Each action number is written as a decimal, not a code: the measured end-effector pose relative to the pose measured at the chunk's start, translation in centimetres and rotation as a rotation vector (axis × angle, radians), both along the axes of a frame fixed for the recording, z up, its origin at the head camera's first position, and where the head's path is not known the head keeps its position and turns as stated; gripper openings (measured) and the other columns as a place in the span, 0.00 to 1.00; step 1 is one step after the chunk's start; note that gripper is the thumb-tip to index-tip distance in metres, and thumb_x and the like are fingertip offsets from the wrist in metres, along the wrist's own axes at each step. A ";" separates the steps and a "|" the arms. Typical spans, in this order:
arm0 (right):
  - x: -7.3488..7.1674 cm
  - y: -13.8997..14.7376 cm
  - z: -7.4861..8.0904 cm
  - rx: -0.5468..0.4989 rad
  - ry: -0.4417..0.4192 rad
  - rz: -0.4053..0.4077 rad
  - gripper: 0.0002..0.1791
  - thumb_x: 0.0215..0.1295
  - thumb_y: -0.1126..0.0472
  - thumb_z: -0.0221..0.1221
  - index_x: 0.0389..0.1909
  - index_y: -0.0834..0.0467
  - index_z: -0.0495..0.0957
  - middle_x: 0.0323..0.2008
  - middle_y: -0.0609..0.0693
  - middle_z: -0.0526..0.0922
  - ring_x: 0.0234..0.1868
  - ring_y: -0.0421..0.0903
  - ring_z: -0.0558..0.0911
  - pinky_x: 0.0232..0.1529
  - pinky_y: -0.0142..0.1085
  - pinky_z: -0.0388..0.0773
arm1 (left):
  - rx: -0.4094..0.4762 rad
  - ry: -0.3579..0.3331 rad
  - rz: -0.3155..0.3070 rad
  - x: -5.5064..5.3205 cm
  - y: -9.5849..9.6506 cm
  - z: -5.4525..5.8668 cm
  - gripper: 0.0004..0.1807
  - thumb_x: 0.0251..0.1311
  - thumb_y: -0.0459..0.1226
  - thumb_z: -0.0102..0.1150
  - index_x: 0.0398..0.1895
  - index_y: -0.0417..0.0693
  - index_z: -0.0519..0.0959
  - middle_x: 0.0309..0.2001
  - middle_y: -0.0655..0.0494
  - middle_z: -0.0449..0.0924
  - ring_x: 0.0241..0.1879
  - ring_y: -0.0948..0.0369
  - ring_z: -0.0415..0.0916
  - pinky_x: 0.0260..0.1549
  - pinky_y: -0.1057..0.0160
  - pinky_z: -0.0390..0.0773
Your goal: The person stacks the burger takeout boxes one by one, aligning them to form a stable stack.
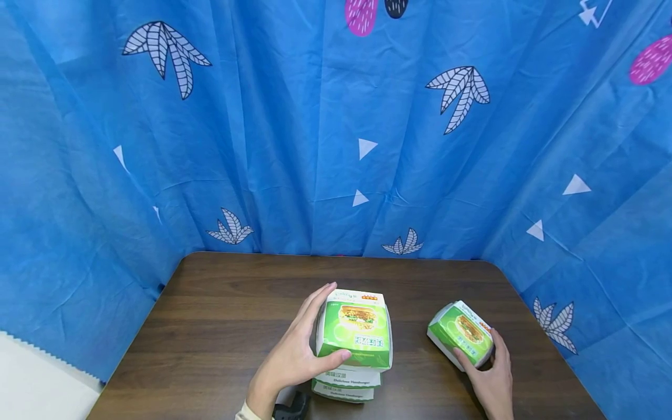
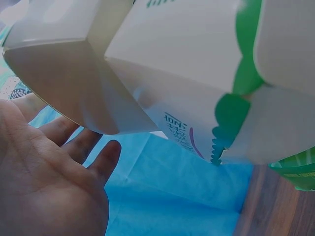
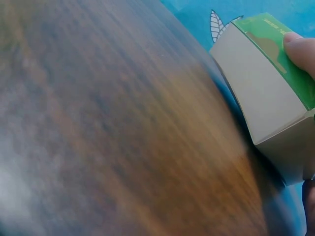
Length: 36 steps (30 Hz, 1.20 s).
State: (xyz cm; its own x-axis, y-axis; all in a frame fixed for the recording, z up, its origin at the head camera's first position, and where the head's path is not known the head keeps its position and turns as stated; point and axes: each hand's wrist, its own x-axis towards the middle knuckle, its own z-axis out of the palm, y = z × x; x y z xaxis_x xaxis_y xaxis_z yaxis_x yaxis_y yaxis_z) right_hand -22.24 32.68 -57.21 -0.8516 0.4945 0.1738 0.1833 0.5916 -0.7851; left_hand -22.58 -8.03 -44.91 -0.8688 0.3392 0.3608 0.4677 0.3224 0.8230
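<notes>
My left hand point(image 1: 296, 356) grips the topmost hamburger box point(image 1: 357, 332) of a stack, with the thumb at its front edge and the fingers along its left and back sides. This box is green and white with a burger printed on the lid. Beneath it show the white fronts of lower hamburger boxes point(image 1: 343, 393). In the left wrist view the held box's shaded underside point(image 2: 69, 83) lies over the palm side of the fingers. Over at the right, my right hand point(image 1: 493, 376) holds another hamburger box point(image 1: 462, 332), turned at an angle, between thumb and fingers.
The boxes are over a dark brown wooden table point(image 1: 226, 309). A blue patterned curtain point(image 1: 294, 146) hangs behind it and along both sides. At the lower left is a white surface point(image 1: 37, 379). A black wrist device point(image 1: 294, 406) sits on my left wrist beside the stack.
</notes>
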 end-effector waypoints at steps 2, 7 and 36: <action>0.0 -0.1 0.0 0.006 -0.012 0.010 0.59 0.50 0.45 0.71 0.77 0.47 0.44 0.74 0.60 0.50 0.71 0.60 0.57 0.66 0.48 0.63 | 0.002 0.008 -0.002 0.0 0.0 0.0 0.55 0.46 0.58 0.70 0.75 0.72 0.47 0.73 0.73 0.48 0.68 0.66 0.56 0.61 0.44 0.68; -0.1 -0.3 -0.2 0.021 -0.007 0.029 0.59 0.50 0.45 0.72 0.76 0.48 0.45 0.74 0.59 0.51 0.71 0.59 0.57 0.64 0.40 0.63 | 0.005 0.016 -0.002 0.0 0.0 0.0 0.55 0.46 0.58 0.70 0.75 0.71 0.48 0.74 0.73 0.48 0.69 0.65 0.56 0.62 0.44 0.67; 0.2 -0.4 0.1 0.090 -0.070 0.075 0.61 0.49 0.39 0.70 0.77 0.50 0.44 0.73 0.64 0.49 0.71 0.66 0.53 0.66 0.60 0.55 | -0.005 -0.019 0.001 0.1 0.0 0.0 0.55 0.45 0.59 0.70 0.75 0.74 0.48 0.73 0.75 0.49 0.67 0.67 0.57 0.60 0.45 0.69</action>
State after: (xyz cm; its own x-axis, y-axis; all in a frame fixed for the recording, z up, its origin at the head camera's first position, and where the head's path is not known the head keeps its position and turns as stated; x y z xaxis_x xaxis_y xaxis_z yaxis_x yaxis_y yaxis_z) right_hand -22.00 32.31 -57.13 -0.8973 0.4140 0.1532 0.1883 0.6728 -0.7154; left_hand -22.49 -8.07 -44.90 -0.8758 0.3404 0.3421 0.4514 0.3273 0.8301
